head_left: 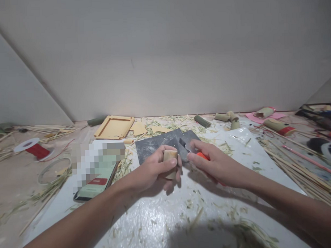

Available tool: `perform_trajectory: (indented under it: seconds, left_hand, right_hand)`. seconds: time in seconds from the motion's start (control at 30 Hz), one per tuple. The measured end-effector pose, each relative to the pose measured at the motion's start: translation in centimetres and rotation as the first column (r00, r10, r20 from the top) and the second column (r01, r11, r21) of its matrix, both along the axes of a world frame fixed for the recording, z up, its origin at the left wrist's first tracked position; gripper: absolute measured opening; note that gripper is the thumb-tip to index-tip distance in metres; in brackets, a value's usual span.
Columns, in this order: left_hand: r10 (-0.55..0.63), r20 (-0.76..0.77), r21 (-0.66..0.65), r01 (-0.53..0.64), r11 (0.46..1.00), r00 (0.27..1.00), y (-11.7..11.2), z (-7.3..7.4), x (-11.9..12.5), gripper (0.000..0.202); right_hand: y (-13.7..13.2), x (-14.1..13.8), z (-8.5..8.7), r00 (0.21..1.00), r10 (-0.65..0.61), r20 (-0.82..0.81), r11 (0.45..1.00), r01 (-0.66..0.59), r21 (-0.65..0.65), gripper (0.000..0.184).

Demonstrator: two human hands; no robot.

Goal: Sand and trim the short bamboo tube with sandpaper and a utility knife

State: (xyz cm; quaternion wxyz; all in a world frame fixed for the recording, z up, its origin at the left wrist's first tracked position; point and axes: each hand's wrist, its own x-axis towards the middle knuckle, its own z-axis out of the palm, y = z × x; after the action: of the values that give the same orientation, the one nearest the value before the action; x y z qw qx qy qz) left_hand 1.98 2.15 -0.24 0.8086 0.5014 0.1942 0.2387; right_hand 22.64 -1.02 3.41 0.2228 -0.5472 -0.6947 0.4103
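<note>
L hand (156, 167) is closed round a short pale bamboo piece (170, 156): thumb lies across its front, fingers curl under & behind, cut end faces up. R hand (213, 164) is wrapped tight on a knife (203, 156) w/ an orange handle. Only a bit of the handle shows betw. thumb & forefinger; the dark blade sticks out toward the L hand and its tip sits just beside the bamboo piece. Can't tell if the blade touches it. Both hands are held close together, near the middle of the surface (10, 187), over a white plastic sheet (168, 218) strewn w/ green-yellow shavings.

Right behind both hands: two dark grey sheets (152, 144), overlapping, flat on the surface. Just L of the L hand: a phone (95, 182), screen up, partly blurred. Further L, well apart: a spool of red thread (36, 150) & a loose clear ring. Beyond the L hand, past the grey sheets: a flat yellow tray (114, 126) w/ thin yellow offcuts beside it.

Beyond the R hand: a short green bamboo section (202, 121) & a few pale ones near it. Further R: a bamboo piece w/ a red band (279, 126) and a pink sheet (276, 116) w/ another section on it. R of the R hand, near the forearm: a loose pile of thin bamboo sticks (300, 166).
</note>
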Motion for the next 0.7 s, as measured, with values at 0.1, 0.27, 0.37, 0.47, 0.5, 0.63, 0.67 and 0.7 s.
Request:
perform_trajectory:
  seconds: [0.1,0.27,0.37,0.47,0.5,0.63,0.67,0.7]
  left_hand:
    - [-0.023,-0.04,0.0,0.023,1.0,0.999,0.2,-0.3,0.0,0.032]
    - [0.108,-0.088,0.097,-0.1,0.99,0.99,0.3,-0.2,0.1,0.044]
    - [0.256,-0.259,0.313,-0.169,0.935,0.931,0.0,0.5,0.0,0.042]
    - [0.365,-0.442,0.558,-0.067,0.827,0.819,-0.4,1.5,-0.2,0.044]
    - [0.398,-0.464,0.601,-0.05,0.798,0.792,-0.5,1.8,-0.2,0.04]
    - [0.414,-0.433,0.697,0.006,0.717,0.801,-0.4,2.1,0.0,0.023]
    - [0.401,-0.426,0.717,0.032,0.696,0.811,-0.3,2.0,0.0,0.022]
    - [0.396,-0.422,0.74,0.057,0.67,0.815,-0.2,1.9,0.1,0.023]
  right_hand:
    - [0.2,0.3,0.2,1.0,-0.009,0.007,0.999,0.009,0.031,0.029]
    - [0.8,0.9,0.3,0.984,0.152,0.095,0.967,-0.168,0.194,0.028]
    - [1.0,1.0,0.3,0.951,0.175,0.256,0.94,-0.238,0.244,0.028]
    - [0.8,0.8,0.4,0.903,0.209,0.376,0.917,-0.314,0.244,0.031]
    - [0.7,0.7,0.4,0.886,0.228,0.404,0.907,-0.345,0.244,0.031]
    - [0.3,0.3,0.4,0.844,0.233,0.484,0.888,-0.387,0.248,0.029]
    - [0.3,0.2,0.3,0.839,0.226,0.496,0.888,-0.386,0.248,0.028]
    - [0.3,0.2,0.2,0.834,0.222,0.506,0.887,-0.388,0.25,0.028]
